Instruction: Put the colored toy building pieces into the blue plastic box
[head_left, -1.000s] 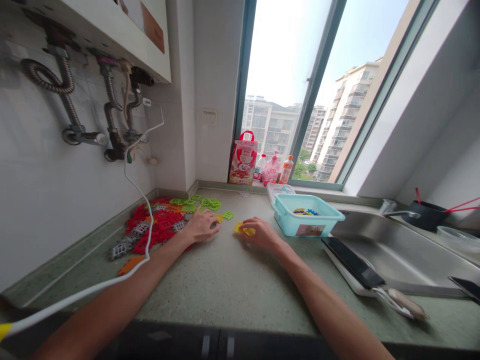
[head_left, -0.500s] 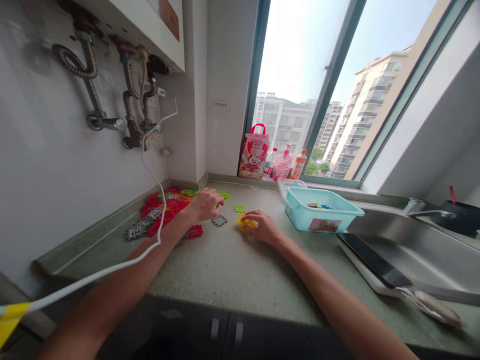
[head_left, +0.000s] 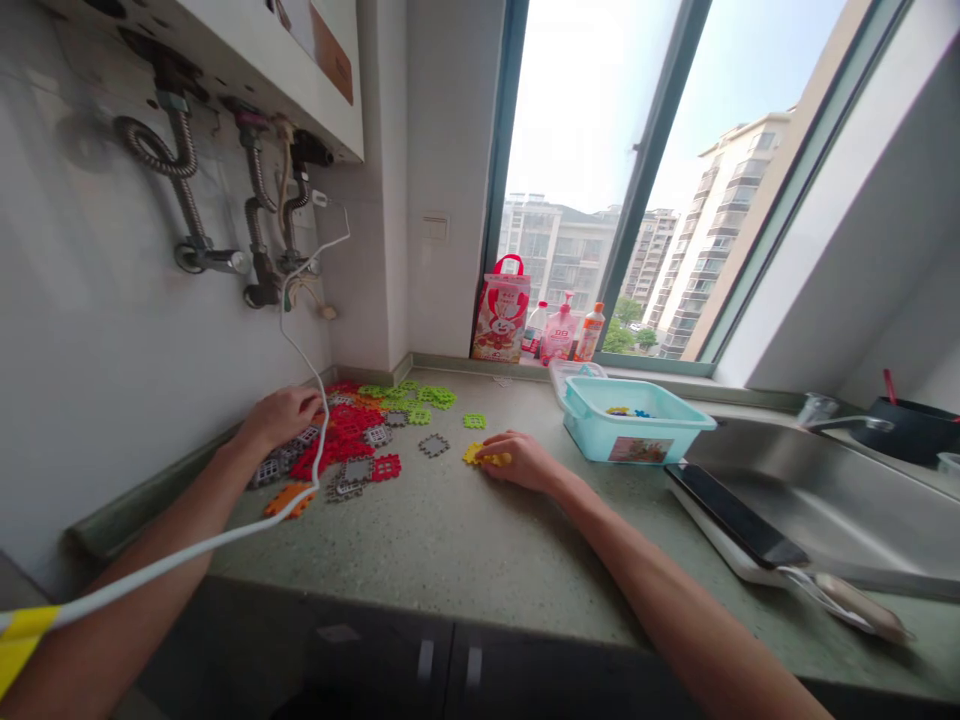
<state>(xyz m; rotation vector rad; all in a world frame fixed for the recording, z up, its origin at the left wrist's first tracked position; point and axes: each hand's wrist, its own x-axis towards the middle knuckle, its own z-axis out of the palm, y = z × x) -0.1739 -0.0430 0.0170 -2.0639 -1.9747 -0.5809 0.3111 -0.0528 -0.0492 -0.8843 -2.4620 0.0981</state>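
Note:
My left hand (head_left: 283,418) is at the far left of the pile, its fingers curled together over the gray and red pieces. Whatever is between the fingertips is hidden. Flat interlocking plastic tiles in red (head_left: 337,440), lime green (head_left: 409,393) and gray (head_left: 358,468) lie spread beside it. My right hand (head_left: 521,460) rests on the counter, its fingers closed on yellow interlocking tiles (head_left: 474,453), partly covered by the fingers. Left of that hand lie a gray open-frame tile (head_left: 433,446) and a single green tile (head_left: 475,421).
A turquoise bin (head_left: 637,420) with some pieces inside stands on the right, a clear lid behind it. Beyond are the sink (head_left: 847,500) and a black phone-like slab (head_left: 739,515). A white cable (head_left: 225,545) hangs across the left forearm. Bottles (head_left: 559,330) line the windowsill.
My left hand has moved left, from above the green tiles to the pile's left edge, uncovering gray and green tiles. My right hand stays with the yellow tiles. The view has shifted slightly.

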